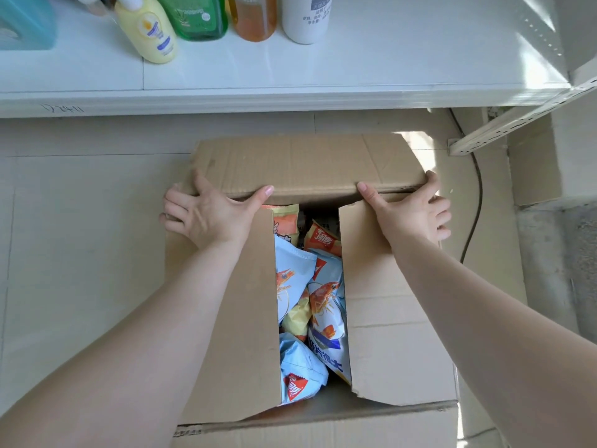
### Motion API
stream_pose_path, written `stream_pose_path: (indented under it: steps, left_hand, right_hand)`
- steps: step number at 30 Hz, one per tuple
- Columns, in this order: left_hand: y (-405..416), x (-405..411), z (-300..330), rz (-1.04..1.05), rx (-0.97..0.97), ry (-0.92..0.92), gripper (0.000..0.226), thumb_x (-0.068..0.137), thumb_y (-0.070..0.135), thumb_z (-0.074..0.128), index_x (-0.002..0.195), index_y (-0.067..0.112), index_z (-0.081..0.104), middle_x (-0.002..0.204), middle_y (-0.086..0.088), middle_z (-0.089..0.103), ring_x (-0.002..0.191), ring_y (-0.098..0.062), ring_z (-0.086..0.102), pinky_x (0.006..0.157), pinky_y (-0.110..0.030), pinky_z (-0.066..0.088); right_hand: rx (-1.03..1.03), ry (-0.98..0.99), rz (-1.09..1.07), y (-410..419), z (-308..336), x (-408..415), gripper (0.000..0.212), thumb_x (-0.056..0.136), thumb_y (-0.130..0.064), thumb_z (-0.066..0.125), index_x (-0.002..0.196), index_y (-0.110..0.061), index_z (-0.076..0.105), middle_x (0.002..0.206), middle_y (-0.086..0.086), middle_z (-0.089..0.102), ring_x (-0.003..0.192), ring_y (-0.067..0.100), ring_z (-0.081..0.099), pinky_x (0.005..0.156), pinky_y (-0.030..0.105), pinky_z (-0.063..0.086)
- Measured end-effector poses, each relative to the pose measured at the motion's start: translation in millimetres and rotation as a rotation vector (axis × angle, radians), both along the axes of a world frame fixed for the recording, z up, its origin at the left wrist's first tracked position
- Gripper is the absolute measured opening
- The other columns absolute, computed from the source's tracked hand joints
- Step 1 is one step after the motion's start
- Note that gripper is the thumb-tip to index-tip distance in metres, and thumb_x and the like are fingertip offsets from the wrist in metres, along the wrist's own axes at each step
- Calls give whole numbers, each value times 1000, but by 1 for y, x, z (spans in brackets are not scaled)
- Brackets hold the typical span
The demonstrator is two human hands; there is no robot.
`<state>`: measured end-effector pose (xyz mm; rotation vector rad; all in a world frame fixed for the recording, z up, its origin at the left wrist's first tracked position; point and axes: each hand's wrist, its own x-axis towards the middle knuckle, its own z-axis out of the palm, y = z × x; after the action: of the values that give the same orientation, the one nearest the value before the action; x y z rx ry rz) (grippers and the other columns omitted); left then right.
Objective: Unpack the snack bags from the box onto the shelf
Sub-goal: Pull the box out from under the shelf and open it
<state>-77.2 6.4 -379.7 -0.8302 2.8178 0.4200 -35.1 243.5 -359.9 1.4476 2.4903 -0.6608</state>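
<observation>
A brown cardboard box [245, 321] stands on the floor in front of a white shelf [355, 69]. Its two side flaps lie partly folded inward, leaving a gap down the middle. Through the gap show several snack bags: light blue ones with a shrimp picture [326, 305] and orange ones [321, 242] at the far end. My left hand [206, 215] grips the far left corner of the box, thumb on the far flap [307, 163]. My right hand [410, 211] grips the far right corner in the same way.
Several bottles stand at the shelf's back left: a yellow lotion bottle [147, 29], a green one [193, 16], an amber one [255, 16], a white one [307, 17]. A black cable [476, 202] runs along the floor right of the box. A shelf upright [517, 121] slants at right.
</observation>
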Motion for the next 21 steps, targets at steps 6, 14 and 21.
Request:
stream_pose_path:
  steps: [6,14,21]
  left_hand:
    - [3,-20,-1,19,22,79,130,41,88,63,145,18,30,143,-24,29,131,-38,28,108,-51,21]
    - [5,-62,-2,-26,5,132,133,38,92,56,143,14,34,138,-18,36,126,-36,35,106,-48,24]
    - [6,-65,-2,3,-1,114,133,41,93,54,144,13,33,139,-17,35,128,-35,33,108,-47,21]
  right_hand:
    - [24,40,9,2,-4,-25,125,53,-88,63,150,-25,16,142,13,36,133,33,31,107,46,21]
    - [58,72,-27,1,-10,-53,124,53,-90,60,149,-23,20,139,13,38,132,32,33,105,44,22]
    - [71,84,9,4,-9,-68,121,53,-90,61,147,-24,23,142,11,37,134,31,33,107,44,22]
